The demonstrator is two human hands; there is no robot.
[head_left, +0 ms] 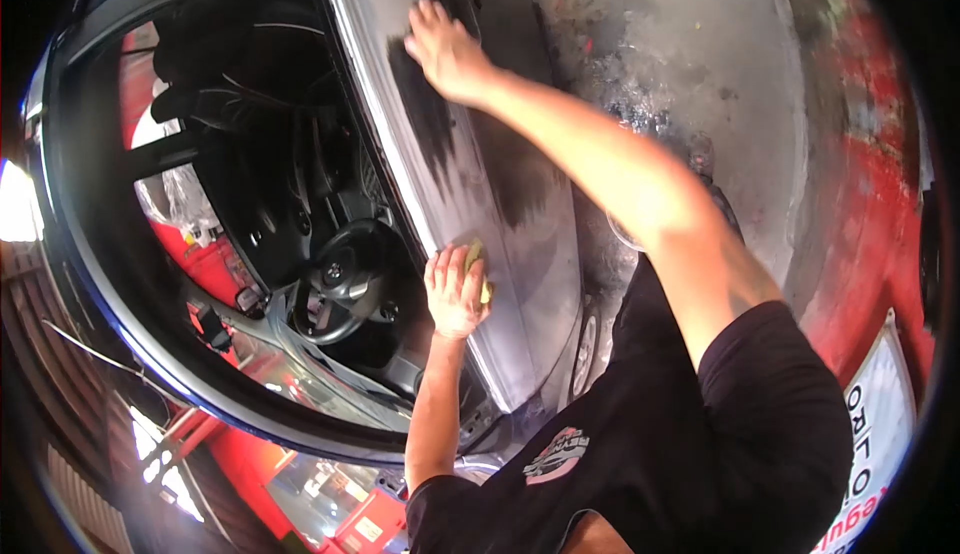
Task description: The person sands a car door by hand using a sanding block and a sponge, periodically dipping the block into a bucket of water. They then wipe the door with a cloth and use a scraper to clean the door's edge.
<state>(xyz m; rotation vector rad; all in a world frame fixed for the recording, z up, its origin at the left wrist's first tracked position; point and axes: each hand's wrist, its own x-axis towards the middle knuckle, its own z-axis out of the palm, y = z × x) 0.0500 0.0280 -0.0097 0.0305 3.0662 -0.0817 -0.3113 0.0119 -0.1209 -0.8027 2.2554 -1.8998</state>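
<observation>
A car door (530,304) stretches across the middle, its surface streaked with grey and dark patches. My left hand (455,289) is curled over a yellow-green sponge (485,279), partly hidden under the fingers, at the ledge below the window opening. Farther up the same door, my right hand (445,54) reaches over a dark patch beside the pale grey area, fingers outstretched and slightly blurred, holding nothing visible. Whether the right palm touches the surface cannot be told.
Through the window opening show a steering wheel (350,274) and dark seats. Wet grey floor (680,34) lies beyond the door, with a red painted strip (860,154) at right. A white sign (885,404) with lettering stands at the lower right.
</observation>
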